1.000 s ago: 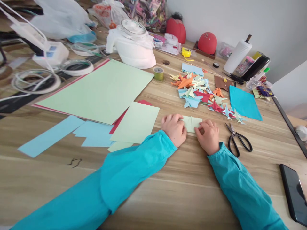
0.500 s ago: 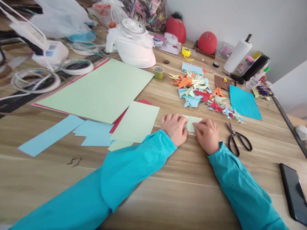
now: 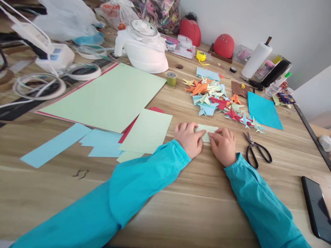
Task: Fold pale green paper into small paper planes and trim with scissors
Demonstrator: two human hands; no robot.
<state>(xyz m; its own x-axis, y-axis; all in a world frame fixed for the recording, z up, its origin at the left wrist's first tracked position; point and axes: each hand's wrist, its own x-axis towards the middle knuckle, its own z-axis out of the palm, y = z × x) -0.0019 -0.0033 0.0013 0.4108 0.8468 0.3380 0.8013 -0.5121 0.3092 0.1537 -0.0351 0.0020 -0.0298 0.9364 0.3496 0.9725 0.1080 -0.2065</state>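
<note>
A small folded pale green paper (image 3: 210, 129) with a crease down its middle lies flat on the wooden table. My left hand (image 3: 189, 140) rests on its left side, fingers bent and a fingertip pressing near the crease. At the right edge, my right hand (image 3: 223, 146) is closed on the paper, its fingertips close to the crease too. Black-handled scissors (image 3: 254, 146) lie open just right of my right hand. Beyond the hands is a pile of folded paper shapes (image 3: 212, 94) in orange, red, blue and green.
Large green sheets (image 3: 111, 96), a smaller green sheet (image 3: 148, 132) and blue paper strips (image 3: 55, 144) lie to the left. A green thread spool (image 3: 171, 79) stands behind. A teal cloth-like square (image 3: 263, 109) lies at the right, a phone (image 3: 315, 206) at the near right edge.
A fingertip of my left hand has come onto the middle of the green paper, beside the crease. My right hand has barely moved.
</note>
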